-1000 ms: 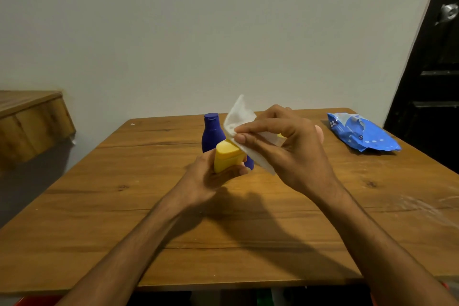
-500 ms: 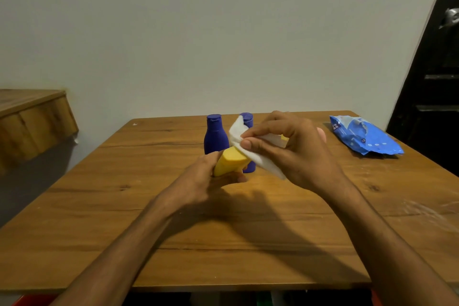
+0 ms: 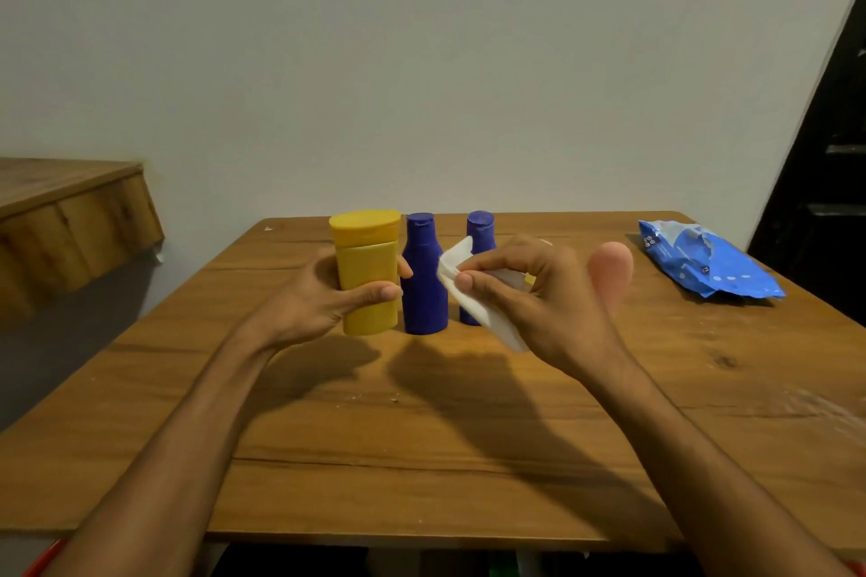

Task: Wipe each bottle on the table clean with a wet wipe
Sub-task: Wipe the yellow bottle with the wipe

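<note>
The left hand (image 3: 323, 295) grips an upright yellow plastic bottle with a flat cap (image 3: 368, 269) toward twelve o'clock on the wooden table (image 3: 421, 436). At its three o'clock, just beside it, stands a dark blue plastic bottle (image 3: 424, 286). The right hand (image 3: 548, 300) pinches a crumpled white wet wipe (image 3: 468, 290) between thumb and fingers. A crinkled blue wipe packet (image 3: 703, 265) lies at two o'clock.

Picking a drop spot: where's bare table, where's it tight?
Bare: left of the left hand gripping the yellow bottle; the near strip between the forearms; the table in front of the wipes pack. Tight: centre back, two blue bottles and a pink bottle by the right hand pinching the wipe.
</note>
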